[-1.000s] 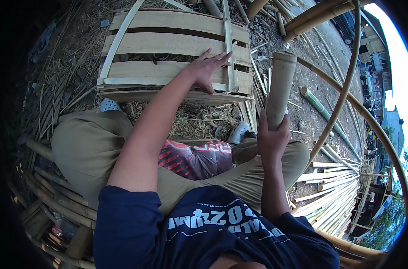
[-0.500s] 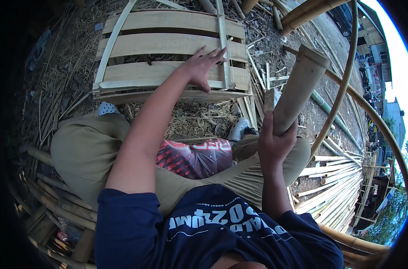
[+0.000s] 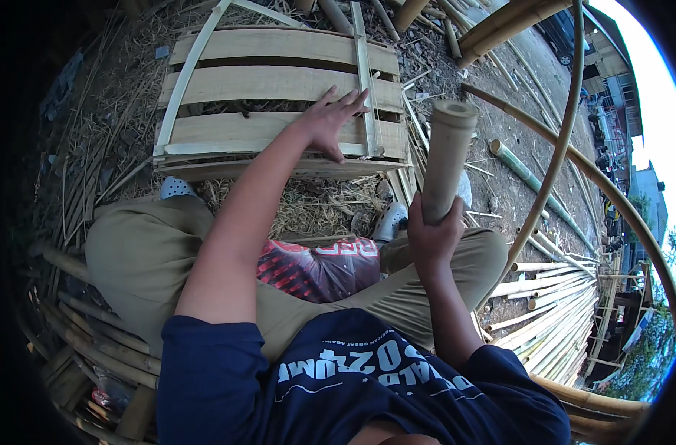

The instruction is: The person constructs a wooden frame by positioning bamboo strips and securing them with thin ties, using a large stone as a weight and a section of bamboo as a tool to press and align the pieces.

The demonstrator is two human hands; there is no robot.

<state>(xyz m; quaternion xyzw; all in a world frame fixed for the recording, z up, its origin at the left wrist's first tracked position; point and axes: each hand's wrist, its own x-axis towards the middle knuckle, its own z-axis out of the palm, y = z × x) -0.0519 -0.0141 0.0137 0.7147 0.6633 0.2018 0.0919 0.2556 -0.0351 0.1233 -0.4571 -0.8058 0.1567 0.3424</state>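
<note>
A slatted wooden crate (image 3: pixel 271 83) lies in front of my crossed legs, with thin pale strips (image 3: pixel 181 95) running across its slats. My left hand (image 3: pixel 329 124) is open on its near right part, fingers spread, the fingertips by the right cross strip (image 3: pixel 365 81). My right hand (image 3: pixel 437 241) is wrapped round the lower end of a thick, pale bamboo piece (image 3: pixel 449 159). Its round upper end points away from me, just right of the crate. A whitish object (image 3: pixel 466 190) shows partly behind the bamboo; I cannot tell what it is.
A bent bamboo pole (image 3: pixel 568 148) arcs along the right. Behind it lie a green bamboo pole (image 3: pixel 542 185) and a stack of bamboo poles (image 3: pixel 553 315). Dry straw and splints (image 3: pixel 308 204) cover the ground. A patterned red and grey cloth (image 3: pixel 319 271) lies between my legs.
My right hand has moved left with the bamboo piece, which now stands more upright in the picture. My left hand keeps its place on the crate.
</note>
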